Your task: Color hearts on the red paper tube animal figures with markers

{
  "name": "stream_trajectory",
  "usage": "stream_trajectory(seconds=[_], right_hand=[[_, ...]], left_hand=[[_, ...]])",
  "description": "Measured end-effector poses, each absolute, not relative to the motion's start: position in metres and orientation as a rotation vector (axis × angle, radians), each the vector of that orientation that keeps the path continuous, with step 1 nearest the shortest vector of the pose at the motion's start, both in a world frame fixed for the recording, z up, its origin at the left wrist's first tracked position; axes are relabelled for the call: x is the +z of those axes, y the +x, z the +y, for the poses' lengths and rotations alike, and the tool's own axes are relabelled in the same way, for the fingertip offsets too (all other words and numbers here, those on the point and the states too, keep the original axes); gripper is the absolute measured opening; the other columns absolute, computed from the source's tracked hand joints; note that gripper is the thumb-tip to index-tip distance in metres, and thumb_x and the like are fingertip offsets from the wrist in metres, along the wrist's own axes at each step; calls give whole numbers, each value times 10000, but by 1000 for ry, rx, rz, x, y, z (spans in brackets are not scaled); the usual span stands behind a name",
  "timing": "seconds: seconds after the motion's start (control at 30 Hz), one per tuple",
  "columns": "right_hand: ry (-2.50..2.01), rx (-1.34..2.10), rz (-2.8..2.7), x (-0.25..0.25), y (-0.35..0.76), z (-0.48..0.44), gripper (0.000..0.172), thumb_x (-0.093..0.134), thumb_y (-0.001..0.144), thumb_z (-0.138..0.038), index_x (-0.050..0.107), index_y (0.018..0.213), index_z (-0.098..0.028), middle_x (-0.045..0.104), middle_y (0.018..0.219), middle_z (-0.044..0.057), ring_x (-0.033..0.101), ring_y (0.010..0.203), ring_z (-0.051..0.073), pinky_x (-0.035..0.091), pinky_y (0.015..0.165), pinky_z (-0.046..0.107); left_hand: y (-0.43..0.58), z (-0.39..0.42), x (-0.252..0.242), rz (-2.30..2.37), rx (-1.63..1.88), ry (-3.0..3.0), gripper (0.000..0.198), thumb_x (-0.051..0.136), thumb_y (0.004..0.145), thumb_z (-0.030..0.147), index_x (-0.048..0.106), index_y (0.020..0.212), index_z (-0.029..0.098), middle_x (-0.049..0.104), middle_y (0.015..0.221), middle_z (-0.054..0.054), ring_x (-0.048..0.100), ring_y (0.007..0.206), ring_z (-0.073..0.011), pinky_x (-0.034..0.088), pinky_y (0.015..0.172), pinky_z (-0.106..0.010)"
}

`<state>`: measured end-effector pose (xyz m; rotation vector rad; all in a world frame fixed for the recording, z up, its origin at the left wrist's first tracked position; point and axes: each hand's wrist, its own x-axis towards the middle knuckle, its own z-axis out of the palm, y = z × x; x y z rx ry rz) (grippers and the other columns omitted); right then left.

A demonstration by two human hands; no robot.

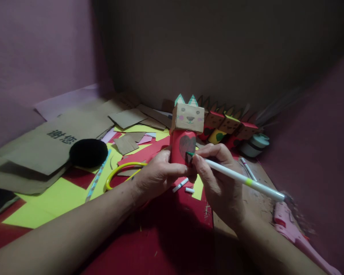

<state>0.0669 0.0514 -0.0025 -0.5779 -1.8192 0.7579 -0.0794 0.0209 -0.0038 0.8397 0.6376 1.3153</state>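
My left hand (pixel 157 170) is closed round the lower part of a cat figure (pixel 188 118) and holds it upright. The figure has a box-shaped cardboard head with a drawn face, pointed blue-green ears and a red tube body with a dark heart (pixel 187 145) on it. In my right hand (pixel 218 175) is a white marker (pixel 240 178) with a green tip, gripped between thumb and fingers. Its tip meets the lower right part of the heart. Under my hands lie a small white pen piece (pixel 180 185) and a white cap (pixel 189 190).
Several similar figures (pixel 225 124) stand behind on the right, beside a pale green lidded container (pixel 255 145). A pink glue gun (pixel 295 229) lies at right. Leftward are yellow-handled scissors (pixel 111 177), a black round object (pixel 88 152), yellow paper (pixel 51 202) and cardboard (pixel 43 145). Walls rise around.
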Motion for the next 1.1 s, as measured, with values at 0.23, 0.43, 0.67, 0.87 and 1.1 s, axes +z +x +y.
stream_trajectory(seconds=[0.23,0.43,0.67,0.87,1.1], right_hand=[[-627,743,-1778,-4,66,51,69,624,993,-287,568,977,-251,594,704,-42,580,579,128,489,548,286],[-576,716,-1813,-2,67,52,89,610,992,-253,560,920,-248,598,814,-19,589,689,132,486,623,295],[-608,744,-1775,-1,66,51,60,616,978,-242,571,939,-253,600,778,-34,588,637,128,480,595,293],[-577,710,-1816,-1,67,52,89,615,974,-215,567,906,-247,595,803,-33,586,671,121,472,611,279],[-538,804,-1773,-3,67,51,71,612,984,-217,573,938,-253,597,807,-31,570,627,116,485,579,279]], left_hand=[[-79,21,-3,631,1325,853,181,826,628,143,696,752,124,600,731,-23,531,703,-153,430,706,-302],[-81,20,-6,641,1302,896,172,820,641,179,682,731,130,614,709,-28,554,706,-160,456,734,-313],[-80,21,-4,627,1320,877,204,840,625,173,705,771,129,614,736,-20,546,702,-144,461,717,-299],[-80,22,-5,615,1323,893,191,842,629,177,705,750,123,612,710,-18,551,682,-142,459,691,-288],[-80,20,-4,625,1329,905,163,814,655,150,708,778,132,613,709,-8,552,679,-138,457,692,-291]])
